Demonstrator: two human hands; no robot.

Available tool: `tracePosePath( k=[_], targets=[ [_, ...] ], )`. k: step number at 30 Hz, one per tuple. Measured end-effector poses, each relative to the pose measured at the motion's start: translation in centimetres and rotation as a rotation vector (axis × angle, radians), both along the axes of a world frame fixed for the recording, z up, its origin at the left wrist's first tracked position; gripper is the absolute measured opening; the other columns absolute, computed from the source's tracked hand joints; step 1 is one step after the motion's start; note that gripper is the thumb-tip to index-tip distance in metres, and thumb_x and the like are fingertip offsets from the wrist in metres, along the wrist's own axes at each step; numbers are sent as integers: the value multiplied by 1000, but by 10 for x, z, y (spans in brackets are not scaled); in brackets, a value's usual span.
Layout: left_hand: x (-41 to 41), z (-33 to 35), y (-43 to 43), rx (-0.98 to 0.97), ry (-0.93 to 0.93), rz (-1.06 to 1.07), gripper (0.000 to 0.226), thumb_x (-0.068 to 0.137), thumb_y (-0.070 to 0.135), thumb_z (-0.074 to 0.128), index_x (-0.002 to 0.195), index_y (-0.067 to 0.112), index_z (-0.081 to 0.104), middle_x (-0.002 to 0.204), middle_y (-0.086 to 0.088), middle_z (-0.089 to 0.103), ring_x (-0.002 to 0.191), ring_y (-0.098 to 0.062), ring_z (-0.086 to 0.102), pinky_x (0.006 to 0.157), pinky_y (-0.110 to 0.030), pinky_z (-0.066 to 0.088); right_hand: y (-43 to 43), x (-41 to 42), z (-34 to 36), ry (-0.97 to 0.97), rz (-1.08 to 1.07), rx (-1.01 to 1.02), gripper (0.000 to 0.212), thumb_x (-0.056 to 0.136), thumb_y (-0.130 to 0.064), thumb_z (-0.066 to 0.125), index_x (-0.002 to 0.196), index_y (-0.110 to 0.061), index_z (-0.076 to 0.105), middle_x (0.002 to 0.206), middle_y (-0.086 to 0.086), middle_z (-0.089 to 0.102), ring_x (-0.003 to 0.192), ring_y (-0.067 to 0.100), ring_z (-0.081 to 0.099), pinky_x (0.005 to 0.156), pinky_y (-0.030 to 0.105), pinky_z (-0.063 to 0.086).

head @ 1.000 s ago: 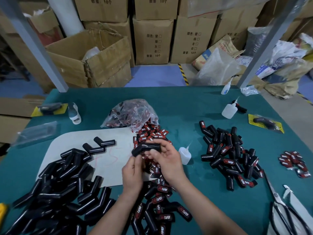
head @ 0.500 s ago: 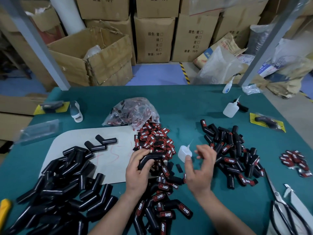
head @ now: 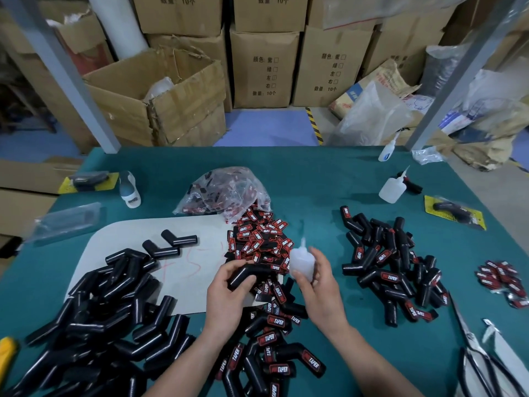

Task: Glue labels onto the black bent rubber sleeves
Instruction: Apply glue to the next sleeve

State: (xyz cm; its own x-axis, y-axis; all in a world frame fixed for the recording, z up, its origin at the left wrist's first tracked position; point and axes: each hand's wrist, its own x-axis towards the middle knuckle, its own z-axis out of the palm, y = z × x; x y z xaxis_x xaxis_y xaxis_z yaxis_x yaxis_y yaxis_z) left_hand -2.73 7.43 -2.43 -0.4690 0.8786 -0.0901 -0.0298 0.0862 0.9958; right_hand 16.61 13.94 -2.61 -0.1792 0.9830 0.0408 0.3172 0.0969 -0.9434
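Observation:
My left hand (head: pixel 226 293) grips a black bent rubber sleeve (head: pixel 248 274) just above the table's middle. To its right my right hand (head: pixel 319 287) holds a small translucent glue bottle (head: pixel 302 262), nozzle up, slightly blurred. A heap of red-and-black labels (head: pixel 262 239) lies right behind both hands, spilling from a clear bag (head: pixel 226 190). Plain black sleeves (head: pixel 100 305) are piled at the left. Labelled sleeves lie in a pile at the right (head: pixel 392 267) and another below my hands (head: pixel 272 348).
A white board (head: pixel 128 233) lies on the green table (head: pixel 315 181). Two more glue bottles (head: pixel 392 189) stand at the back right. More labels (head: pixel 503 279) and scissors (head: pixel 475 353) lie at the right edge. Cardboard boxes (head: pixel 160 101) stand behind.
My right hand left the sleeve, reached right to the glue bottle, took it and brought it up beside the sleeve. My left hand kept the sleeve and lowered it slightly.

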Motion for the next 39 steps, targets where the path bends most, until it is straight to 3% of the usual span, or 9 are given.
tracePosePath(
  k=[3,7,11,19,28,33,35,36,39],
  targets=[
    [2,0,-2,40,-1,44,41,88,6,79,108,42,74,114,15,75,110,-1,68,90,-10,50,7,1,4,177,-94,-103,29,78,-41,79,104,-33,68,99,-8,73,85,4,67,71,17,52],
    [-2,5,11,48,-4,66,47,89,10,79,107,54,73,111,18,75,106,-1,70,90,-11,52,21,1,9,337,-233,-135,30,77,-54,66,91,-28,70,71,-2,66,62,11,57,54,21,46],
    [2,1,11,12,-27,42,46,91,13,77,106,56,72,108,17,76,103,-4,72,87,-13,54,28,-3,12,467,-184,-137,27,88,-36,64,104,-15,59,71,13,67,50,23,57,44,28,46],
    [-4,-2,10,19,-56,91,48,87,11,81,105,55,74,108,20,76,101,0,72,84,-11,54,27,2,15,633,-218,-124,19,77,-39,73,81,-22,67,56,4,48,42,13,38,41,25,36],
    [-2,-2,8,34,-56,53,47,87,8,80,107,50,74,107,13,78,99,-6,74,82,-15,56,17,1,24,542,-357,99,37,75,-44,65,85,-8,57,55,-2,54,40,9,48,35,20,39],
    [-2,-6,7,51,-11,55,46,85,10,82,107,49,75,110,14,76,102,-7,72,86,-18,57,13,5,24,294,-401,301,34,78,-50,64,79,-17,55,63,14,58,52,34,59,43,45,49],
    [-2,-6,7,64,12,43,45,84,11,83,109,48,75,112,13,75,104,-7,71,87,-16,56,10,6,28,213,-397,423,46,84,-62,61,77,-18,52,59,9,57,49,30,60,40,36,49],
    [-2,-7,7,71,23,35,44,84,12,83,109,47,75,114,13,75,106,-6,71,87,-16,55,8,6,31,185,-383,466,53,86,-67,57,76,-14,52,59,1,55,50,17,61,41,26,48],
    [-2,-8,7,89,31,19,42,83,14,84,110,45,75,117,12,74,110,-7,70,87,-15,54,4,1,36,104,-358,571,68,90,-65,52,71,0,56,61,-8,48,57,1,52,49,3,36]
  ],
)
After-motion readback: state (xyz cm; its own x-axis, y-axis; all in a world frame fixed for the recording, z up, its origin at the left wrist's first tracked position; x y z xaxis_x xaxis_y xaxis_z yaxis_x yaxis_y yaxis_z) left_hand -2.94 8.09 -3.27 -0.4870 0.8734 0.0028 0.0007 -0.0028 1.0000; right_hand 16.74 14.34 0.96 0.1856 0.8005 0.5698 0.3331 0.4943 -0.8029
